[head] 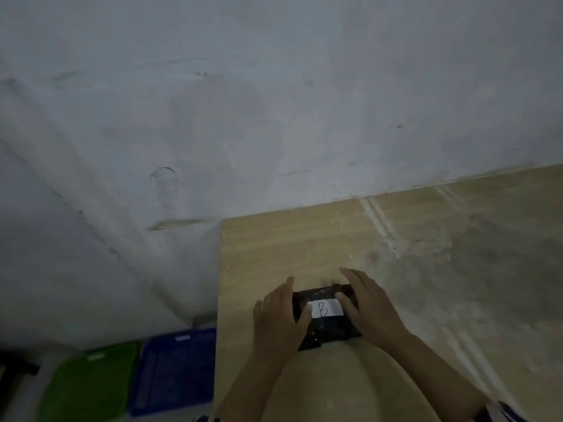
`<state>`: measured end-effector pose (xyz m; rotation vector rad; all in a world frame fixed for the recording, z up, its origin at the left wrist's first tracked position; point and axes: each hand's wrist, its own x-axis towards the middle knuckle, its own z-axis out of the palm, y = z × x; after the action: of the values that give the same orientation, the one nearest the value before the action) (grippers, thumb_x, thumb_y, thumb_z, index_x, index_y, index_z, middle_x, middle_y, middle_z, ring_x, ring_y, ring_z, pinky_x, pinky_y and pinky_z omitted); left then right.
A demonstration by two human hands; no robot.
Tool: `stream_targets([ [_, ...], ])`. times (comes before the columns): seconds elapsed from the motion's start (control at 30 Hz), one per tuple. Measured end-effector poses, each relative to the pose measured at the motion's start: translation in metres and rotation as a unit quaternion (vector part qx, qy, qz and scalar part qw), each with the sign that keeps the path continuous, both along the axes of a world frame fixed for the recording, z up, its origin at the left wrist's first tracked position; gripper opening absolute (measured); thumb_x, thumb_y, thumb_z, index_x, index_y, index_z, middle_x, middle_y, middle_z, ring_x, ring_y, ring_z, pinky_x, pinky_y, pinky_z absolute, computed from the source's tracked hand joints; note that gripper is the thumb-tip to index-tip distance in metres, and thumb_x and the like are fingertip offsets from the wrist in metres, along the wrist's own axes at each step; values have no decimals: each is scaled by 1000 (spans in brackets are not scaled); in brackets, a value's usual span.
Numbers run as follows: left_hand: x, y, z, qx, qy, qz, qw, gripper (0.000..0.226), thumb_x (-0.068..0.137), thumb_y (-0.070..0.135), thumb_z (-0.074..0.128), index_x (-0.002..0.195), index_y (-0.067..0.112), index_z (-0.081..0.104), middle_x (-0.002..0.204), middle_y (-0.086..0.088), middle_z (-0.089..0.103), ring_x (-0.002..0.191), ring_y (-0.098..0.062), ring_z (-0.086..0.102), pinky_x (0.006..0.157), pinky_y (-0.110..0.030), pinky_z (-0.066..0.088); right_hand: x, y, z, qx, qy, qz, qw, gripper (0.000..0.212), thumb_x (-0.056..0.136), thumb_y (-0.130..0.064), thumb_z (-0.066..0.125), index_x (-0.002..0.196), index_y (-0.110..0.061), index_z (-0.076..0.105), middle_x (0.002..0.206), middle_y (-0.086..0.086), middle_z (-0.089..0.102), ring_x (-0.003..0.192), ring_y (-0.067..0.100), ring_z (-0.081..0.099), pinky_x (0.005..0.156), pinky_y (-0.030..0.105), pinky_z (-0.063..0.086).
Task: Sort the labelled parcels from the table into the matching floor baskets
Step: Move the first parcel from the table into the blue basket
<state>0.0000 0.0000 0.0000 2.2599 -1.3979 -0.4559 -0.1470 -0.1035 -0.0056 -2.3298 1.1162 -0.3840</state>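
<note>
At the near edge of the wood surface point(304, 245), a black parcel point(327, 322) labelled B sits clasped between left hand point(278, 318) and right hand point(370, 309), grip grasping both ends. Pick-up step; next, likely carry toward 8 o'clock, where the blue basket point(175, 370) and green basket point(90, 385) sit; their labels are unreadable.

Parcel point(324, 318) on table point(304, 245) near left edge; two baskets point(173, 370) on floor left

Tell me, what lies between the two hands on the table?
In the head view, the black parcel with a white label marked B lies between the left hand and right hand, both touching it.
</note>
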Motion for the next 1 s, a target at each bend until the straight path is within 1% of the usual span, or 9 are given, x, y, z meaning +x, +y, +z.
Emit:
stream_targets([
  [0.17,-5,-6,-27,32,66,25,997,63,89,46,42,141,24,14,146,-2,34,130,-22,35,106,-39,34,2,-6,-21,64,3,-15,998,46,93,-31,42,135,-15,29,138,9,40,123,24,39,101,35,35],
  [0.33,-10,-11,-39,32,152,36,987,65,88,41,48,141,21,15,145,-7,32,127,-21,38,98,-33,40,1,-8,-37,84,27,-9,996,50,91,-31,46,135,-12,30,138,13,41,124,27,38,101,35,32],
  [0.53,-9,-20,-34,37,248,64,966,80,85,27,59,142,15,6,149,-10,27,133,-24,32,106,-37,35,3,-9,-39,105,45,-10,993,54,91,-29,47,138,-15,23,136,16,44,119,31,36,92,38,33],
  [0.67,-9,-17,-29,19,279,73,957,79,83,20,62,142,15,10,148,-9,32,132,-24,36,103,-34,37,3,-6,-32,97,5,-3,995,56,89,-23,50,137,-14,24,139,13,39,122,29,35,97,37,32],
  [0.8,-14,-2,-22,-34,295,82,951,79,81,13,64,141,19,14,145,-8,37,125,-25,45,97,-31,45,0,8,-19,137,-71,-5,988,58,89,-16,51,138,-14,20,142,11,30,121,20,39,92,25,36],
  [0.83,-13,2,-19,-48,294,81,951,79,81,11,65,141,20,15,144,-8,39,122,-25,48,94,-30,49,-1,12,-15,141,-82,-5,987,61,88,-17,52,139,-14,19,143,10,28,123,17,36,94,21,33],
  [0.9,-9,11,-12,-77,297,74,949,78,80,8,65,140,23,17,140,-6,42,113,-22,53,79,-13,52,0,20,-6,151,-106,-4,983,66,87,-19,55,140,-16,14,146,6,28,125,10,31,98,19,27],
  [0.93,-6,16,-8,-88,299,72,947,78,79,7,65,140,23,18,138,-5,43,107,-19,55,72,-7,50,1,24,-1,160,-118,-3,980,68,87,-20,55,140,-18,13,146,4,30,124,7,30,100,20,28],
  [1.0,-1,25,1,-98,297,71,947,79,79,7,65,140,25,18,135,-2,45,95,-11,58,63,-5,49,4,32,10,177,-136,1,975,69,86,-19,56,140,-22,13,145,3,35,126,10,35,103,28,34],
])
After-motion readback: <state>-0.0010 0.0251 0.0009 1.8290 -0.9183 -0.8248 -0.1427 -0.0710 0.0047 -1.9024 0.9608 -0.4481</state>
